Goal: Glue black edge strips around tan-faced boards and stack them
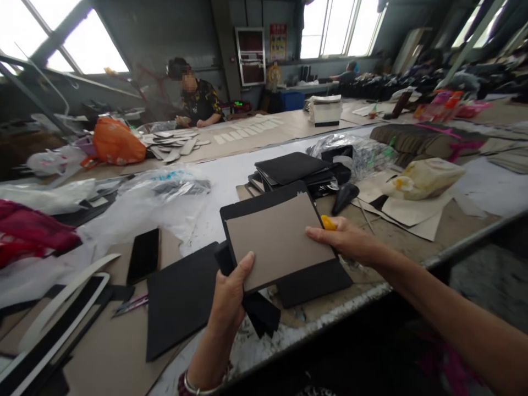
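Observation:
Both hands hold a flat panel (pixel 280 239), taupe on its upper face with black borders, tilted above the near table edge. My left hand (pixel 229 291) grips its lower left corner, thumb on top and fingers hidden underneath. At the right edge, my right hand (pixel 352 239) has its thumb on the panel. A yellow object (pixel 328 223) shows by the right hand's fingers; its kind is mostly hidden. Under the panel lies a black piece (pixel 315 283), with black strips (pixel 262 313) beside the left wrist. Behind the panel is a stack of black panels (pixel 291 168).
To the left lie a black sheet (pixel 181 302), a phone (pixel 143 256), small thread snips (pixel 131 305) and curved white-edged strips (pixel 78 324). Clear plastic (pixel 165 192) spreads behind them. A cloudy bag (pixel 427 179) sits at right. Across the table a co-worker (pixel 202 102) sits.

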A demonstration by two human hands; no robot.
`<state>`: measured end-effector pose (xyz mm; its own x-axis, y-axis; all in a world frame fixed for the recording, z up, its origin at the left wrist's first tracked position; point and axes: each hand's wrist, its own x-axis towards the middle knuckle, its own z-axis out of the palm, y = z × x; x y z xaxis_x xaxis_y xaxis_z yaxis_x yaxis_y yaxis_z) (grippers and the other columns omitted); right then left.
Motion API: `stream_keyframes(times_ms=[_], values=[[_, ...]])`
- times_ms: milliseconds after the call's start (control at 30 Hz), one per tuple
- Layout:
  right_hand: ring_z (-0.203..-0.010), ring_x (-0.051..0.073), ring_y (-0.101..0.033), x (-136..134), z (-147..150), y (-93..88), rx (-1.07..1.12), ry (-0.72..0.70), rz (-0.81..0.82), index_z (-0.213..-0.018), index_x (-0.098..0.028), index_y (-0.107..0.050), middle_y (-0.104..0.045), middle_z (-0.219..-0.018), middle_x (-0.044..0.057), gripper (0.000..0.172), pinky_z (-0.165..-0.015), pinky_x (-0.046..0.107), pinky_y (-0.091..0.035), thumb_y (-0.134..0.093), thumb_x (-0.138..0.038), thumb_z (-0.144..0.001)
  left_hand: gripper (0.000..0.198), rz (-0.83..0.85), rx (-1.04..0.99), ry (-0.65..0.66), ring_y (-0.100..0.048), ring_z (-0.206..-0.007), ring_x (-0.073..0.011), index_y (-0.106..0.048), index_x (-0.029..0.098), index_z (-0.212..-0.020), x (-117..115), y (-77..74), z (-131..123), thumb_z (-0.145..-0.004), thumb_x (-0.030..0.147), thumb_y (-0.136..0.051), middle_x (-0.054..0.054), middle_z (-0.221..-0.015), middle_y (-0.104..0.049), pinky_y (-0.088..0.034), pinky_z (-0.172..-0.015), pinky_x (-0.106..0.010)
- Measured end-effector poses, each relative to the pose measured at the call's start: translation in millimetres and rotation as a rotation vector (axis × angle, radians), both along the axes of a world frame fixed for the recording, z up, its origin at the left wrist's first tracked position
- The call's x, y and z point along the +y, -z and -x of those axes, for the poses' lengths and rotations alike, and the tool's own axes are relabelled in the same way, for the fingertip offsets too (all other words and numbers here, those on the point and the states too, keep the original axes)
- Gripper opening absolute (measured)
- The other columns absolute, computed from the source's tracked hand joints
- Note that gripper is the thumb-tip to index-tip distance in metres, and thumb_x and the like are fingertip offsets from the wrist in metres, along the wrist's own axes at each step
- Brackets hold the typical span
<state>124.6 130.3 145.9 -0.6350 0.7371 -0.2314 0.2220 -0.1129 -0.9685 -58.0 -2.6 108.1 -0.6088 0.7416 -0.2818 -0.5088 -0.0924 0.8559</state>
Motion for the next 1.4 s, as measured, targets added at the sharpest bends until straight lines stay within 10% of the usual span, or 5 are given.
stream_keyframes(times_ms=[767, 1000, 1267, 1400], values=[[-0.053, 0.011, -0.045, -8, -50, 46.5, -0.362, -0.053, -0.143, -0.065, -0.016, -0.058, -0.052, -0.057, -0.002, 0.034, -0.049, 0.023, -0.033, -0.057, -0.049, -0.073, 0.029, 0.271, -0.151, 0.277, -0.064, -0.063, -0.0175, -0.063, 0.008, -0.098, -16, 42.8, -40, -0.073, 0.023, -0.068, -0.01, -0.075, -0.068, -0.055, -0.057, -0.026], [-0.055, 0.011, -0.05, 9, -56, 45.5, -0.304, -0.076, -0.055, -0.071, -0.015, -0.063, -0.058, -0.06, -0.002, 0.032, -0.053, 0.022, -0.038, -0.061, -0.047, -0.069, 0.038, 0.338, 0.007, 0.43, -0.033, -0.033, -0.0024, -0.05, 0.013, -0.054, -11, 42.6, -24, -0.056, 0.037, -0.078, 0.006, -0.039, -0.043, -0.026, -0.032, -0.013], [-0.058, 0.014, -0.052, 27, -59, 33.0, -0.514, -0.144, -0.246, -0.071, -0.015, -0.063, -0.059, -0.062, 0.001, 0.039, -0.052, 0.024, -0.037, -0.055, -0.053, -0.071, 0.042, 0.334, 0.091, 0.461, -0.036, -0.037, -0.0037, -0.048, 0.014, -0.055, -3, 51.1, -37, -0.057, 0.046, -0.075, 0.004, -0.042, -0.045, -0.025, -0.036, -0.015], [-0.065, 0.019, -0.055, 33, -65, 38.3, -0.89, 0.026, -0.594, -0.073, -0.016, -0.059, -0.059, -0.066, 0.006, 0.034, -0.056, 0.027, -0.036, -0.048, -0.047, -0.08, 0.045, 0.399, 0.201, 0.547, -0.036, -0.035, -0.0046, -0.047, 0.014, -0.047, 3, 56.0, -41, -0.059, 0.051, -0.069, 0.002, -0.038, -0.045, -0.025, -0.036, -0.017]])
